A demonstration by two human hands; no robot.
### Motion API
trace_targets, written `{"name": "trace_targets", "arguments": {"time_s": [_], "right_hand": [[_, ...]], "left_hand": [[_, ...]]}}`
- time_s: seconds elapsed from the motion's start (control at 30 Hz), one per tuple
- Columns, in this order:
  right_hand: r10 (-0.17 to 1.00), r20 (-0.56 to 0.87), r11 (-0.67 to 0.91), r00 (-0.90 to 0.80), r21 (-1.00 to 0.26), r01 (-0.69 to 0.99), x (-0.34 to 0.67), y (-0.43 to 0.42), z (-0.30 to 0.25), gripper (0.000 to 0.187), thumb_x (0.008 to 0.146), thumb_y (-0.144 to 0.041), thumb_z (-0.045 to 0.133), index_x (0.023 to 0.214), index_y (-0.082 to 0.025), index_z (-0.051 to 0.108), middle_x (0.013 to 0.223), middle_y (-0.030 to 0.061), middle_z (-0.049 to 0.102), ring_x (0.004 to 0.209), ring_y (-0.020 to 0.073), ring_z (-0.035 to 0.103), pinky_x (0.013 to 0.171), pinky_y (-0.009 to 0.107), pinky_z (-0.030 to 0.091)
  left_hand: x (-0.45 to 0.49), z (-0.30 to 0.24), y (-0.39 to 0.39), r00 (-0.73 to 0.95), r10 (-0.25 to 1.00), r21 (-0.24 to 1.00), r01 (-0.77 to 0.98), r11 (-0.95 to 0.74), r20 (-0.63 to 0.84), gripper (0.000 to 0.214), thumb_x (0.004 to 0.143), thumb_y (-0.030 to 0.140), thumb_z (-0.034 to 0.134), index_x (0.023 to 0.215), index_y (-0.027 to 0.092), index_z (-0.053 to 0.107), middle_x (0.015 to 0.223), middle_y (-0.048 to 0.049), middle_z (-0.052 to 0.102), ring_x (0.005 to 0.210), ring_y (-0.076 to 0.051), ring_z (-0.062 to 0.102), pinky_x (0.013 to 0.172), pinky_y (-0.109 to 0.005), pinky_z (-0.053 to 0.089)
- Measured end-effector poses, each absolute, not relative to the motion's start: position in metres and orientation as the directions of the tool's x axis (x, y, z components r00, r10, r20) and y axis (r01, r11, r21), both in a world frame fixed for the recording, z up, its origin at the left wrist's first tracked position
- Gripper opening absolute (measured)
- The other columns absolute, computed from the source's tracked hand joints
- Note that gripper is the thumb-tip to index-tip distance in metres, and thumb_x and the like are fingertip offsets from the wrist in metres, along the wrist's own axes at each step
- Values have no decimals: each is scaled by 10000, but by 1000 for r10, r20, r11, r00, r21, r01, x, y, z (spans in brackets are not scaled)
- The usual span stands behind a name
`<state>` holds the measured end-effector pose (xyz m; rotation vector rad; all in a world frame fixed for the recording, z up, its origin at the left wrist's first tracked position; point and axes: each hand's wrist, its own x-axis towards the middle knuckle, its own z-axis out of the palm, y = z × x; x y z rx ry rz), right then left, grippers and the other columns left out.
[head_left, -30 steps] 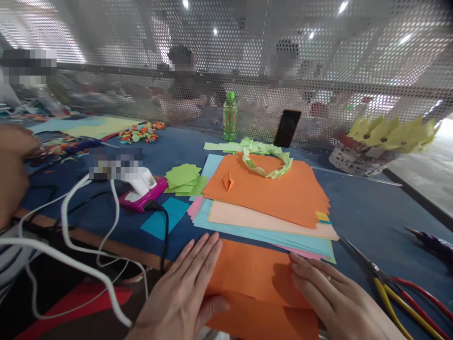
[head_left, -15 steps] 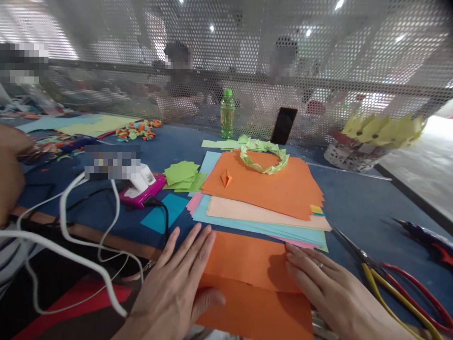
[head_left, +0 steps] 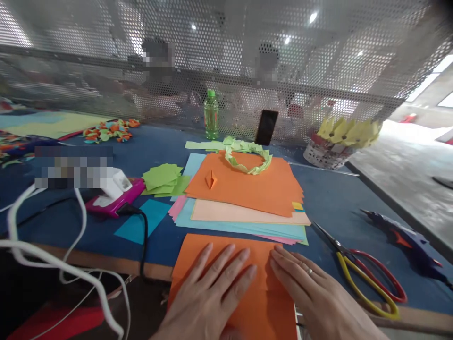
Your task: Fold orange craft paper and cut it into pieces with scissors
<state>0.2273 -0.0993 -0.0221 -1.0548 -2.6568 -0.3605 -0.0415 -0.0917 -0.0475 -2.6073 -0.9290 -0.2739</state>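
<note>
Under both hands lies a sheet of orange paper (head_left: 260, 309) with a crease across it, its lower part overhanging the table's front edge. My left hand (head_left: 212, 288) rests flat on the sheet with the fingers spread. At the sheet's right edge my right hand (head_left: 307, 283), a ring on one finger, lies with outstretched fingers on the paper. Just beyond is a stack of orange sheets (head_left: 247, 189) over peach, light blue and pink paper. A small folded orange piece (head_left: 211, 179) and a ring of folded pale green paper (head_left: 233, 163) sit on top.
Scissors (head_left: 348, 259) with red and yellow handles and a glue gun (head_left: 406, 236) lie at the right. To the left are green paper pieces (head_left: 164, 179), a magenta power strip (head_left: 116, 200) and white cables (head_left: 71, 274). A bottle (head_left: 211, 118), phone (head_left: 267, 127) and basket (head_left: 327, 153) stand behind.
My left hand has moved from the sheet's left edge onto its middle. My right hand stays at the right edge. The camera view has turned to the right.
</note>
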Motion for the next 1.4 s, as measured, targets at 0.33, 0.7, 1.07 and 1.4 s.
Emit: {"name": "trace_targets", "arguments": {"time_s": [0.33, 0.7, 1.07, 1.4], "right_hand": [[586, 498, 648, -640, 187, 739, 206, -93, -46, 327, 977, -187, 466, 1214, -131, 684, 1287, 101, 712, 1222, 254, 656, 969, 369, 593], [527, 388, 578, -756, 488, 654, 193, -86, -73, 574, 983, -444, 395, 1291, -14, 616, 1388, 214, 602, 1182, 291, 675, 829, 352, 651], [521, 376, 570, -766, 515, 640, 192, -85, -72, 607, 987, -499, 397, 1271, -18, 637, 1377, 215, 604, 1170, 296, 680, 819, 353, 654], [595, 407, 581, -693, 379, 721, 185, -91, -69, 672, 976, -532, 458, 1342, 24, 549, 1437, 220, 546, 1248, 320, 626, 888, 405, 629]], "left_hand": [[-43, -57, -85, 773, 561, -241, 629, -739, 296, 686, 939, 589, 518, 1521, 240, 415, 1584, -17, 438, 1455, -276, 319, 1219, -466, 100], [-52, -73, -81, 691, 611, -192, 708, -679, 386, 691, 973, 498, 418, 1528, 88, 378, 1614, -120, 370, 1492, -322, 267, 1199, -463, 238], [-72, -61, -98, 537, 762, -232, 844, -484, 362, 695, 970, 473, 444, 1480, 3, 406, 1578, -195, 404, 1476, -331, 339, 1220, -462, 243], [-90, -71, -93, 513, 750, -226, 858, -461, 418, 798, 978, 595, 434, 1477, -25, 388, 1550, -214, 434, 1440, -343, 392, 1230, -551, 114]]}}
